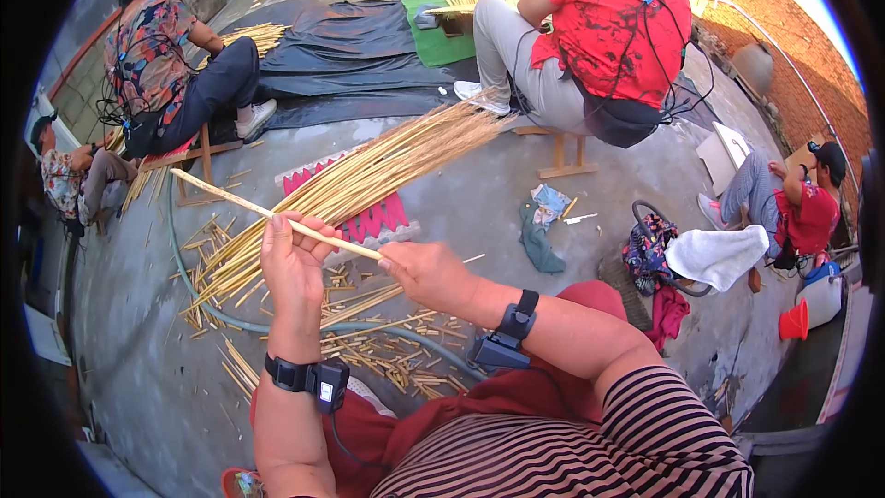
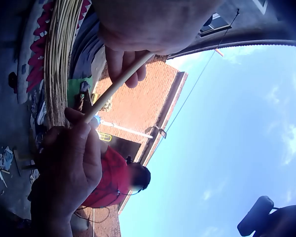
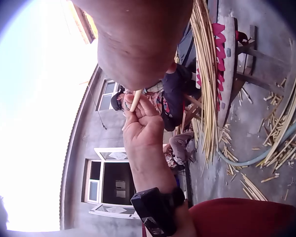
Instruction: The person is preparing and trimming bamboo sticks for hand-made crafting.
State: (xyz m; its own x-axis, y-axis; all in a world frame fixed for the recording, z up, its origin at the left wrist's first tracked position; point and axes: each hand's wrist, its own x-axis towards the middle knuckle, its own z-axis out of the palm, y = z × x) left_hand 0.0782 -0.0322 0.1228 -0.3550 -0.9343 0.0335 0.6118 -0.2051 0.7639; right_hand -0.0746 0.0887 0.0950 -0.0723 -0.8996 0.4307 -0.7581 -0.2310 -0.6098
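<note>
A long pale plant stalk [image 1: 267, 212] slants across in front of me, held up over the ground. My left hand [image 1: 295, 267], palm turned upward, holds it between thumb and fingers partway along. My right hand [image 1: 429, 272] pinches its near end between thumb and curled fingers. In the left wrist view the right hand [image 2: 71, 170] grips the end of the stalk [image 2: 116, 86]. From the right wrist view, the left hand [image 3: 145, 131] shows with the stalk between thumb and fingers. Beyond the hands lies a bundle of long stalks [image 1: 369, 175] with feathery tips, across a pink-patterned bench [image 1: 378, 219].
Short cut pieces [image 1: 406, 350] litter the concrete below, crossed by a hose [image 1: 207, 306]. A black sheet [image 1: 336, 55] and green mat [image 1: 415, 32] spread farther off. Several people sit around, including one in red [image 1: 613, 28]. A white towel [image 1: 717, 256] and red bucket [image 1: 793, 321] are at right.
</note>
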